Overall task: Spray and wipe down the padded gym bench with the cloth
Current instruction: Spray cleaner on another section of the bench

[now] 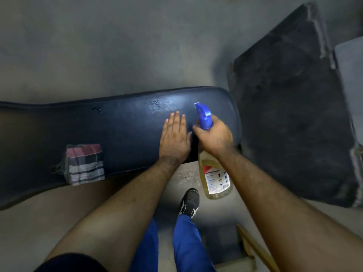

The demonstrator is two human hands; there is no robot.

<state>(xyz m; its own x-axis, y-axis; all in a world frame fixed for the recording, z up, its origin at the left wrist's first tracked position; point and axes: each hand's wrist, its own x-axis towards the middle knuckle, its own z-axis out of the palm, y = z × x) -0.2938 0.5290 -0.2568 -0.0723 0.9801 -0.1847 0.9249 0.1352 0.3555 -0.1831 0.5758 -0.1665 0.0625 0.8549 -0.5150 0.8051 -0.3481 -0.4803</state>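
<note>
Dark blue padded vinyl covers the long gym bench (pixel 121 124), the desk for this job, which runs from the left edge of our view to a rounded end at centre right. We see a wet sheen and a few small droplets on its far side near that end.

Our left hand (pixel 174 138) lies flat on the padding, fingers straight and close together, palm down. Just beside it, our right hand (pixel 215 137) grips the neck of a clear plastic spray bottle of yellowish liquid (pixel 215 177); its blue trigger head (pixel 204 116) points out over the padding, and the labelled body hangs below the hand, past the near edge of the desk.

Well to the left, a folded checked cloth in pink, grey and dark stripes (pixel 85 164) sits on the near edge of the desk, apart from both hands.

Below us are blue trouser legs (pixel 186 244) and a black shoe with white stripes (pixel 189 203) on the grey concrete floor (pixel 98 46). To the right lies a dark worn floor mat (pixel 294 114).
</note>
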